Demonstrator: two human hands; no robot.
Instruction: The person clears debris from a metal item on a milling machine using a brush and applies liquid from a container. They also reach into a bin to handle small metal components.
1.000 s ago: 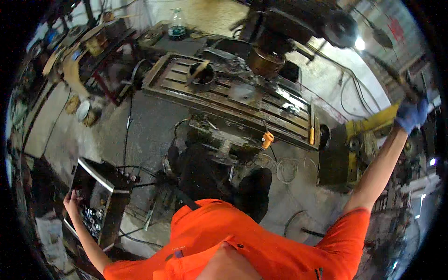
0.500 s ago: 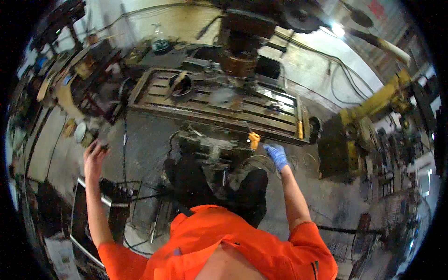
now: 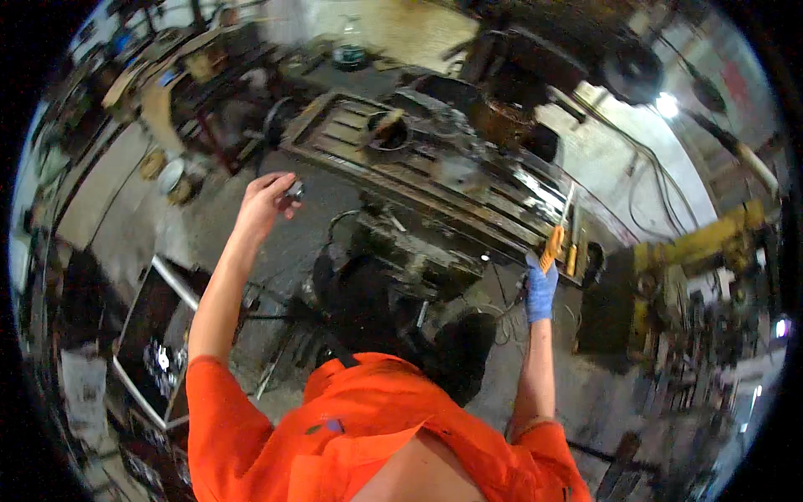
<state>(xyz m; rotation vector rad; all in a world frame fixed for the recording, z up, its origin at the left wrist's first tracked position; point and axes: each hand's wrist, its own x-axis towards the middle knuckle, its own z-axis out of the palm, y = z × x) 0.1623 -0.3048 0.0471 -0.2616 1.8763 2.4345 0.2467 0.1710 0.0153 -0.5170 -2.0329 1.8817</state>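
Between the bare fingers of my left hand (image 3: 266, 205) is a small shiny metal part (image 3: 294, 190), held up over the floor in front of the machine table. My right hand (image 3: 541, 289), in a blue glove, grips an orange-handled tool (image 3: 552, 244) with a thin metal shaft pointing away from me. It is at the right end of the slotted machine table (image 3: 335, 159). A second tool with a yellow handle (image 3: 571, 259) lies at that table end, just right of my glove.
A round dark pan (image 3: 387, 134) sits on the table's left part. The machine head (image 3: 506, 109) overhangs the table. At my left stands a metal-edged open box (image 3: 155, 368) with shiny parts inside. A white bucket (image 3: 171, 177) stands on the floor, and yellow machinery (image 3: 711, 234) is at right.
My gloved right hand has taken hold of the orange-handled tool and carried it right and forward. My left hand has moved forward and right with the metal part. The view has turned.
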